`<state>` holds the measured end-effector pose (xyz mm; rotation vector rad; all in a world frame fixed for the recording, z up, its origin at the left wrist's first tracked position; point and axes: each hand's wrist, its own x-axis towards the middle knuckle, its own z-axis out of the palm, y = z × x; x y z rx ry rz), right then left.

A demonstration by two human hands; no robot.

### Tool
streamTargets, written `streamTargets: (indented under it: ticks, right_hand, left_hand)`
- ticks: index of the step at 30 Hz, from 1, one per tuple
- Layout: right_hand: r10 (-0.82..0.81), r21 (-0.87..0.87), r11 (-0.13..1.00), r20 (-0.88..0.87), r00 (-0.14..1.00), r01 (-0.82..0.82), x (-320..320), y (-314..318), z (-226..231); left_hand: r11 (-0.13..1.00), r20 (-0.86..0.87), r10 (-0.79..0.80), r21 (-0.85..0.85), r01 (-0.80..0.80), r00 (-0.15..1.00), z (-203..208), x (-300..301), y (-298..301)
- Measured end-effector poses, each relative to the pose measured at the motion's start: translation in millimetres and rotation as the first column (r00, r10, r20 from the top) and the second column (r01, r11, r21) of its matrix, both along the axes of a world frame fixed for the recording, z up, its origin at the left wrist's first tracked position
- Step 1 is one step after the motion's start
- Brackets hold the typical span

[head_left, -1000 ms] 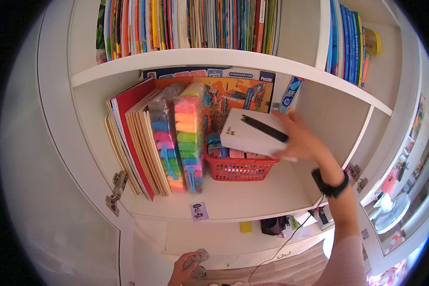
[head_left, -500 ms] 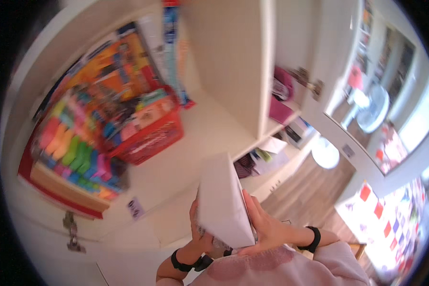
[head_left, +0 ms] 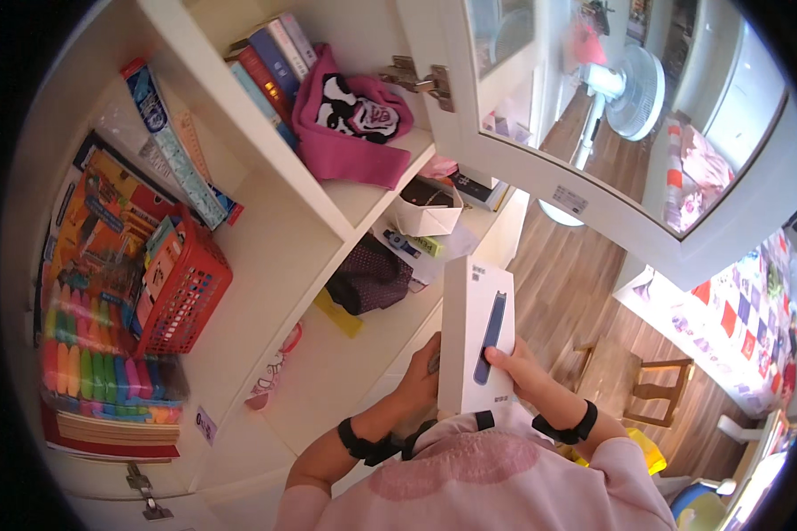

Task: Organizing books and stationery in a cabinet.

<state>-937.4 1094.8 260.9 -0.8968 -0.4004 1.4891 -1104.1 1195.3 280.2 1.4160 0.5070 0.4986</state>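
My left hand and right hand grip the white box between them in front of me, clear of the shelf with the red plastic basket, and it looks unopened.

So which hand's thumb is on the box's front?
The right hand: its thumb touches the front of the white box; the left hand is at its left side.

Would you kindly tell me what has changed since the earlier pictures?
The white box has come from above the red basket out of the cupboard, toward the person's chest. The right hand keeps hold of it; the left hand, previously low and apart, now grips its other side. The view has swung right. The basket and coloured packs stay on their shelf.
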Motion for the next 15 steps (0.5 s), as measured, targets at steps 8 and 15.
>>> streamTargets:
  ticks: [8,15]
  right_hand:
    - [-0.324,0.114,0.946,0.403,0.856,0.304,35,9,-10]
    - [-0.056,0.055,0.998,0.807,0.588,0.020,8,19,-13]
  left_hand:
    - [0.811,0.044,0.250,0.536,-0.234,0.967,49,-22,39]
    - [0.161,-0.123,0.269,0.984,0.081,0.955,33,51,59]
